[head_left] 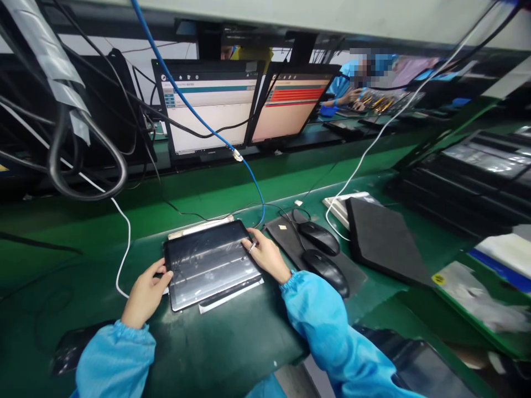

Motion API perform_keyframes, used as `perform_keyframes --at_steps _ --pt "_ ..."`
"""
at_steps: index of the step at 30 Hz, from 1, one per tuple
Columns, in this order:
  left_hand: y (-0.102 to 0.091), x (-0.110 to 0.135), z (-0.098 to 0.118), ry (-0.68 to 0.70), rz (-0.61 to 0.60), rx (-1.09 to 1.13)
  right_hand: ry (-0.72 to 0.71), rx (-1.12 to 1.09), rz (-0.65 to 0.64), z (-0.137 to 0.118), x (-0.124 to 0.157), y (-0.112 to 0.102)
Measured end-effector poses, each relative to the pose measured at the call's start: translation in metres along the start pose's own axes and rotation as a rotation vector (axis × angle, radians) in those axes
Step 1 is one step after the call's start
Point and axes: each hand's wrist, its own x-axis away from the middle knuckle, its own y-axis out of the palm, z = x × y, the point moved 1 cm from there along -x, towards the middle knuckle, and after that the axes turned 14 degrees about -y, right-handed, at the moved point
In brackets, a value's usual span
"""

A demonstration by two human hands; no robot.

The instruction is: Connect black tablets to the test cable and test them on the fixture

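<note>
A dark tablet (209, 262) with a glossy film on its screen lies flat on the green bench in front of me. My left hand (146, 293) grips its left edge, thumb on the screen corner. My right hand (265, 255) rests on its right edge, fingers curled over the top right corner, beside a plug of the blue cable (199, 119). Both sleeves are light blue. A white strip (232, 294) shows under the tablet's near edge.
Two black mice (319, 237) (332, 271) sit on a dark pad right of the tablet. A black foam pad (384, 240) lies further right, trays of tablets (477, 177) beyond. Two monitors (215, 113) (290, 105) stand behind. A co-worker in blue (346, 83) works at the far bench.
</note>
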Motion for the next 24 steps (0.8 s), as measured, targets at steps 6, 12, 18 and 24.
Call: perform_keyframes --at_steps 6,12,18,24 --pt "-0.001 0.000 -0.002 -0.009 -0.004 0.026 0.004 -0.010 0.004 -0.001 0.000 0.000" --pt "-0.003 0.003 0.000 -0.029 -0.010 0.017 0.015 -0.004 -0.004 -0.006 0.000 -0.002" --pt "-0.005 0.004 0.003 -0.037 0.001 0.022 0.016 0.003 -0.023 -0.008 0.001 -0.003" --pt "-0.011 0.001 0.003 -0.020 0.044 -0.009 0.003 0.046 -0.050 -0.013 -0.001 -0.004"
